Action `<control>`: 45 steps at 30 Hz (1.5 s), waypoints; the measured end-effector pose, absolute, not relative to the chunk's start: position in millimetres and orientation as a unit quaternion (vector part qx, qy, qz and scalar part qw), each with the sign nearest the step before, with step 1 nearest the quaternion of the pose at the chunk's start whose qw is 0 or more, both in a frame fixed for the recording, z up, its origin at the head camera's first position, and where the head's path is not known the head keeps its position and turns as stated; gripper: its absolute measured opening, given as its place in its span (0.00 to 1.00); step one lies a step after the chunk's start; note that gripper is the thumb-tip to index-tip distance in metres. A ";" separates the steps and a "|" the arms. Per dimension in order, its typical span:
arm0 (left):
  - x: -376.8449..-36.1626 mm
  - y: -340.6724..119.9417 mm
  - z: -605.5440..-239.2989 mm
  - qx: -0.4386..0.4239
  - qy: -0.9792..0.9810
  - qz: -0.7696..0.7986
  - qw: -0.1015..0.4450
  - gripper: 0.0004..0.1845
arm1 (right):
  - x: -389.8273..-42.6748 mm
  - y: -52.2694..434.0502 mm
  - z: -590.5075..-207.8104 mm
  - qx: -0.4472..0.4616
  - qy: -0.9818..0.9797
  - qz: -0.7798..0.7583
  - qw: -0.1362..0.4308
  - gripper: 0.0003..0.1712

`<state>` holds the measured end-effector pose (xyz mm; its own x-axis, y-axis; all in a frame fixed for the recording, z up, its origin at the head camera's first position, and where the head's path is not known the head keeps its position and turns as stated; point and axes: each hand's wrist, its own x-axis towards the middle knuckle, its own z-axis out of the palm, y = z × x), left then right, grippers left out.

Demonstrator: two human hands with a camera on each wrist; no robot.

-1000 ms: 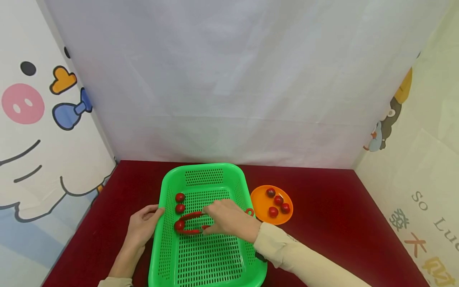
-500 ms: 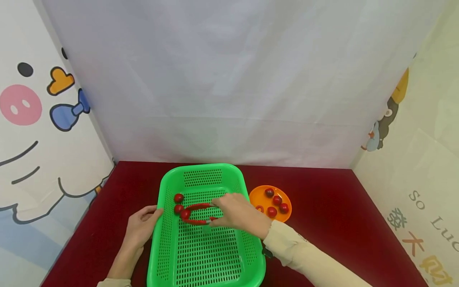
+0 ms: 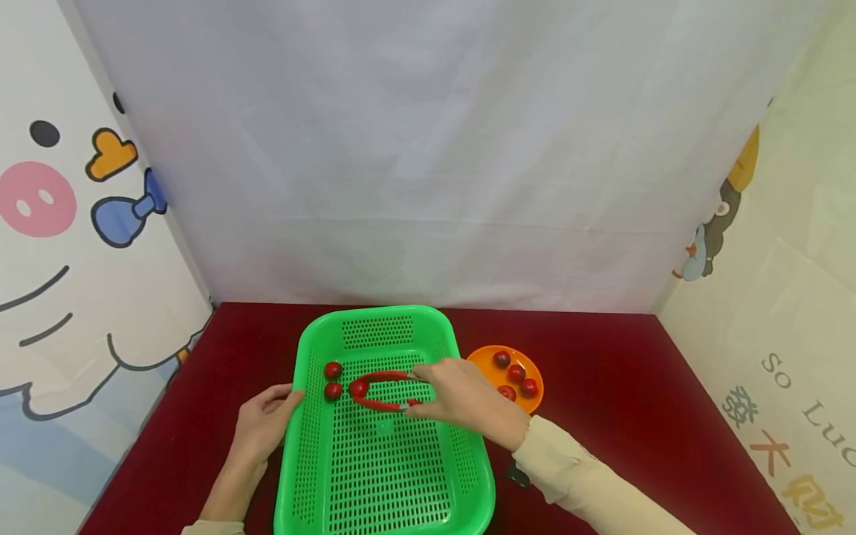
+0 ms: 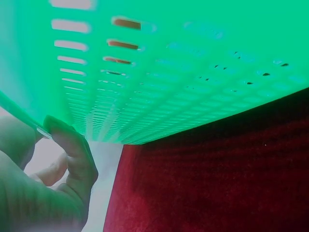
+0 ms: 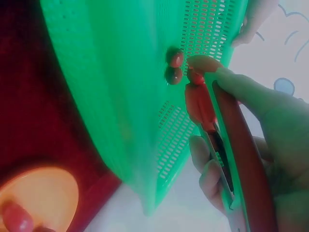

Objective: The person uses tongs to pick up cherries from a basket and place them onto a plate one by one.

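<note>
My right hand [image 3: 464, 401] holds a pair of red-tipped tongs [image 3: 383, 406] over the green plastic basket [image 3: 303, 364]. Between the tong tips is one small round red fruit [image 3: 359, 388], raised a little to the right of two others. Those two, a far fruit [image 3: 333, 369] and a nearer fruit [image 3: 333, 391], lie by the basket's left wall. In the right wrist view the tongs' handle [image 5: 241, 150] runs through my grip, thumb on one arm, fingers on the other. My left hand [image 3: 264, 423] pinches the basket's left rim, thumb on top; the left wrist view shows its fingers [image 4: 72, 145] at the edge.
An orange plate [image 3: 479, 359] with several red fruits [image 3: 516, 373] stands right of the basket, partly hidden by my right hand. Dark red cloth [image 3: 602, 386] covers the table. A pale curtain [image 3: 428, 186] closes off the back, and printed sheets hang at both sides.
The tongs have carried the gripped fruit away from the basket's left wall, rightward and away from me, past the other two. My left hand has stayed on the rim.
</note>
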<state>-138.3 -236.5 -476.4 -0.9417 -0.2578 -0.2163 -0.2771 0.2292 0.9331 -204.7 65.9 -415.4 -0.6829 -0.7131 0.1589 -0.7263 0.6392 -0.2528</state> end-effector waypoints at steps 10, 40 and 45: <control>-138.5 -236.0 -477.2 -0.173 0.781 0.599 0.012 0.27 | -201.2 84.6 -421.3 0.379 -0.908 0.172 0.047 0.26; -137.0 -235.9 -476.9 -0.171 0.784 0.597 0.002 0.27 | -190.7 135.0 -445.8 0.322 -0.884 0.284 0.182 0.27; -137.0 -235.1 -476.9 -0.171 0.783 0.598 0.002 0.27 | -189.4 143.5 -448.7 0.317 -0.877 0.301 0.201 0.25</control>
<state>-137.0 -235.1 -476.9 -0.9417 -0.2650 -0.2075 -0.2701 0.2271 0.9357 -189.4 143.5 -448.7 -0.7182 -0.4344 0.5436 -0.6766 0.6185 -0.3995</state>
